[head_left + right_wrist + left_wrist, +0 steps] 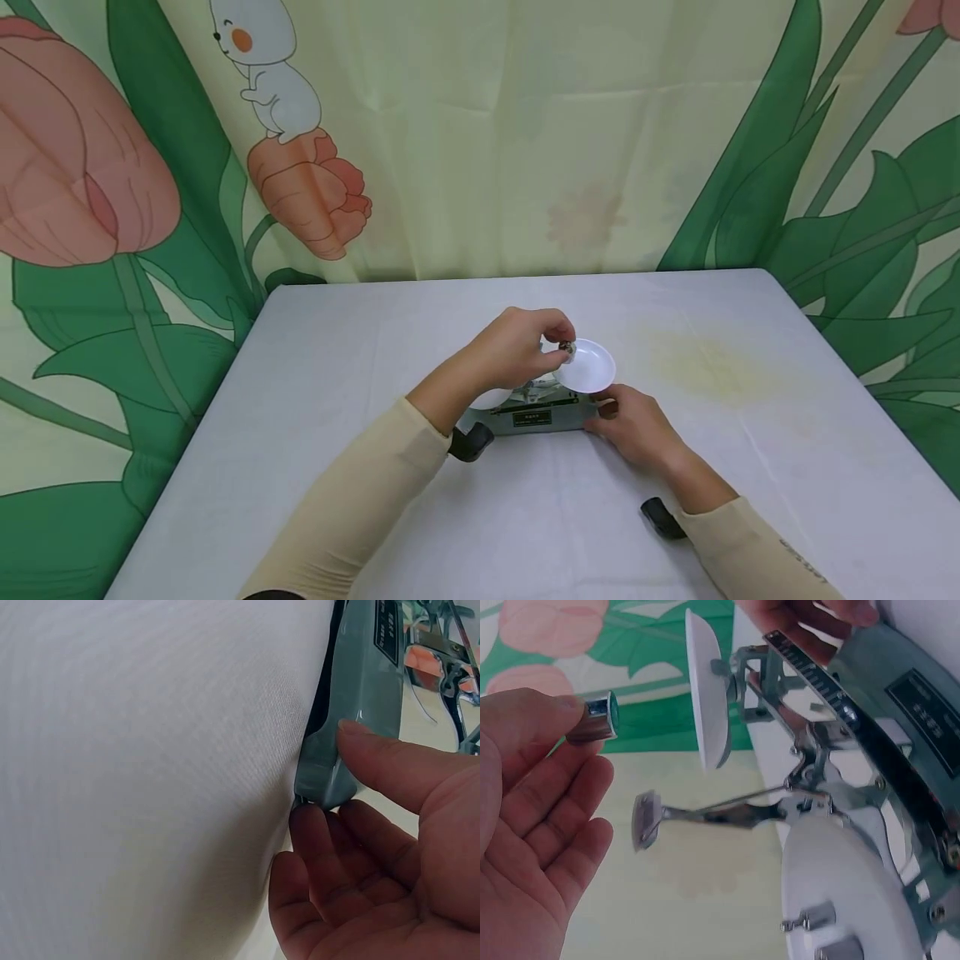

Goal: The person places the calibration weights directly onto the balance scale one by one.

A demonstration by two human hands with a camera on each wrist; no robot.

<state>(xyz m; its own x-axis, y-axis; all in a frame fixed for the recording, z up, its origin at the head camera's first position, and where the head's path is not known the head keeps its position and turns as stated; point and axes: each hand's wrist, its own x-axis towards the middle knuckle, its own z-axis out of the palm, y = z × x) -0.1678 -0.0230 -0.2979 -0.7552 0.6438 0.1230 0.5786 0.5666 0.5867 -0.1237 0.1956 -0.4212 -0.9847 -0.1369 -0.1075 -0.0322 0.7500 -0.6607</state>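
A balance scale with a grey-green base stands on the table. Between thumb and fingertips, my left hand pinches a small shiny metal weight, close to the scale's right white pan. The left white pan, partly behind my left wrist in the head view, carries small metal weights. At the base's right end, my right hand grips the scale, its thumb on the casing and its fingers at the lower edge. The upright pointer part shows in the left wrist view.
A white cloth covers the table. Behind it hangs a curtain printed with flowers, leaves and a rabbit on a carrot. Black wrist devices sit at both sleeves.
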